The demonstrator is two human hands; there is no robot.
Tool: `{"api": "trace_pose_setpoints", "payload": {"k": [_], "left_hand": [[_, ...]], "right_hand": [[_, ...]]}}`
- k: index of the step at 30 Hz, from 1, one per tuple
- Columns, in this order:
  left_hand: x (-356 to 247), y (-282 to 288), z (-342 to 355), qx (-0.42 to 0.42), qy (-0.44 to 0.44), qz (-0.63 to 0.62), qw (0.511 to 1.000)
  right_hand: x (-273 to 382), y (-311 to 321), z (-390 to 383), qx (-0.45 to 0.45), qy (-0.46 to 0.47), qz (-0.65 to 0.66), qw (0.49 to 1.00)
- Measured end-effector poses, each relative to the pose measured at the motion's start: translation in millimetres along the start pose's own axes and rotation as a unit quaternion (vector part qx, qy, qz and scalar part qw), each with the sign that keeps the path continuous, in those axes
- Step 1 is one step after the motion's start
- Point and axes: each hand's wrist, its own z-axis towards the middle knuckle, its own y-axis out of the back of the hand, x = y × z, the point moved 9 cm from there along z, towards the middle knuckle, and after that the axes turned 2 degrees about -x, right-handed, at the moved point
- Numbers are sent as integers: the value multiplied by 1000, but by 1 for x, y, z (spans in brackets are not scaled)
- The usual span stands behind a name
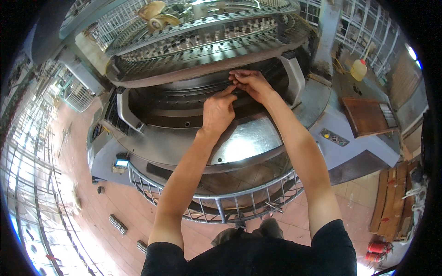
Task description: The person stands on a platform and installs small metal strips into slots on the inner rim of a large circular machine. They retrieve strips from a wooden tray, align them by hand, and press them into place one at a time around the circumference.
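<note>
Head view shows us standing at a large circular knitting machine [207, 92], both forearms reaching in from the lower edge. Our left hand [217, 112] rests on the dark needle cylinder band [184, 99] beneath the upper ring; its fingers are curled, the index finger extended toward the right hand. Our right hand [251, 83] sits just beside it, fingertips pinched together at the same spot on the band. Whatever is pinched is too fine to make out; we cannot tell whether either hand has hold of a yarn or a needle.

We judge the step in hand to be close fingertip work at one point on the cylinder, under the feeder ring [202, 34]. The next move calls for steady, small finger motion, with the left hand bracing while the right works.

Packages, labels and signs:
- A pale yellow plastic bottle [359, 69] with a red cap stands on the machine frame, upper right.
- A control panel [334, 137] with small round buttons lies on the grey housing to our right.
- A small lit blue display [122, 162] sits at the lower left of the frame.
- Red cylinders [377, 250], probably extinguishers, lie on the floor, lower right, near stacked wooden boards [393, 202].
- A metal guard rail [221, 204] curves just in front of our feet.
</note>
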Motion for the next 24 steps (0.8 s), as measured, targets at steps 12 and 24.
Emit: {"api": "trace_pose_setpoints", "payload": {"k": [12,24], "left_hand": [[6,13,-13,-10,40,37,998],[1,87,-47,-130,157,-21,979]], "right_hand": [[-15,-40,-5,47,-32,-158,986],[-52,-111,10,108,-72,83,988]]}}
